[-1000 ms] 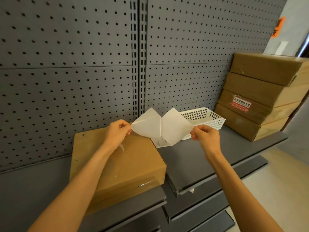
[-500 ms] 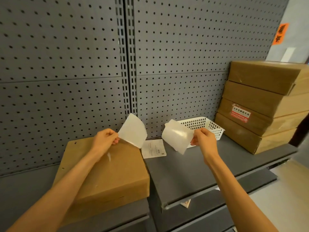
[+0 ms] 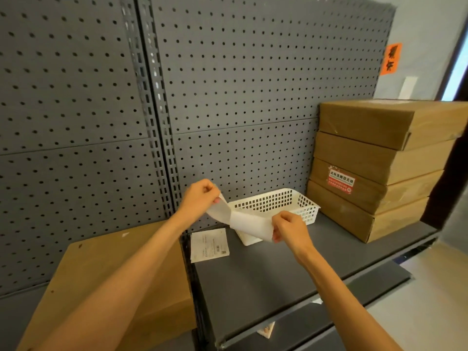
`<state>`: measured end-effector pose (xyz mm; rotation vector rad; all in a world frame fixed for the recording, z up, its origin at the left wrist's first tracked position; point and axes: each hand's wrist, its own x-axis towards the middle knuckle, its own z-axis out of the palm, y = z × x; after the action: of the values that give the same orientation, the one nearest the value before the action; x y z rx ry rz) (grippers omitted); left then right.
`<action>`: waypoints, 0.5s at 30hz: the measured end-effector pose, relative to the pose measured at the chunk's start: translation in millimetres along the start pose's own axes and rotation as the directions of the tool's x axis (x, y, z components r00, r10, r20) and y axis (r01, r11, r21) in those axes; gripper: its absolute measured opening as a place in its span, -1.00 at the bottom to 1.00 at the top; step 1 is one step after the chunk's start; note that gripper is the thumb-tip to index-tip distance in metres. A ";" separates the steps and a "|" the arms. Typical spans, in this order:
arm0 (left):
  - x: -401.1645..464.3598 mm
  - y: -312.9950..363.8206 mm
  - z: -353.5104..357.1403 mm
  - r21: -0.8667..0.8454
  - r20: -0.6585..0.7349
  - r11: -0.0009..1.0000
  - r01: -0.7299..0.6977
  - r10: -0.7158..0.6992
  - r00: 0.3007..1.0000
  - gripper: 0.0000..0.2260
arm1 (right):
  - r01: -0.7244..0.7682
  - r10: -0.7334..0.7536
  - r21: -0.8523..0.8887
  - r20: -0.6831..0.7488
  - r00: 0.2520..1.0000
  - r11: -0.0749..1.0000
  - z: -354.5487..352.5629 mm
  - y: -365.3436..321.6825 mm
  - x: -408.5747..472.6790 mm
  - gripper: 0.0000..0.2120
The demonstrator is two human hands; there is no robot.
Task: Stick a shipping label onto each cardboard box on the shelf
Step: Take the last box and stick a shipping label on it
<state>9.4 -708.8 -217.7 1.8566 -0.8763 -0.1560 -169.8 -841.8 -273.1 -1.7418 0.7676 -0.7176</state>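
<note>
The left hand [image 3: 200, 196] is pinching one end of a white backing sheet [image 3: 243, 221] between thumb and curled fingers, and the right hand [image 3: 288, 229] is pinching the other end the same way; both grips are grasping the paper, which is bowing down in a loose curve between them. Just behind the two grips a white plastic basket [image 3: 283, 201] is sitting on the grey shelf [image 3: 266, 274], its near corner hidden by the sheet. Directly below the left grip a printed shipping label [image 3: 209, 245] is lying flat on the shelf, apart from both hands, next to the gap between two shelf boards. Below and to the left of the left grip, under that forearm, a flat cardboard box [image 3: 101, 274] is lying on the neighbouring shelf board. Well to the right of the right grip a stack of cardboard boxes [image 3: 374, 171] is standing against the pegboard wall [image 3: 240, 84], one of them bearing a red sticker [image 3: 340, 182].
</note>
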 end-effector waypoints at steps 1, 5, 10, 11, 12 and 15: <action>6.1 9.2 9.0 -0.010 0.013 1.000 -0.016 0.016 1.000 -0.88 | -0.004 0.005 -0.016 0.007 1.000 1.000 -2.9 1.8 0.0 -0.82; 26.1 28.3 37.2 -0.049 0.058 0.998 -0.032 0.035 0.998 -0.92 | -0.028 0.032 -0.071 0.047 0.998 0.997 -16.8 12.3 -0.3 -0.85; 39.7 16.4 64.4 -0.022 0.081 0.999 0.027 -0.025 0.996 -0.90 | -0.044 0.055 -0.123 0.081 0.995 0.991 -34.4 26.5 0.4 -0.87; 41.8 11.6 69.1 -0.010 0.084 0.999 0.044 -0.043 0.996 -0.91 | -0.047 0.058 -0.133 0.081 0.995 0.990 -37.9 28.0 0.5 -0.86; 43.6 6.5 73.1 0.014 0.086 0.998 0.058 -0.059 0.995 -0.93 | -0.048 0.060 -0.141 0.079 0.995 0.989 -41.4 29.2 0.2 -0.85; 45.3 -8.9 81.2 0.155 0.073 0.986 0.065 -0.077 0.994 -0.91 | -0.046 0.056 -0.124 0.082 0.995 0.991 -49.3 31.2 0.9 -0.85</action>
<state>8.0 -796.3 -250.1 2.0378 -0.8978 -0.2130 -212.1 -878.3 -289.7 -1.8436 0.8091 -0.5682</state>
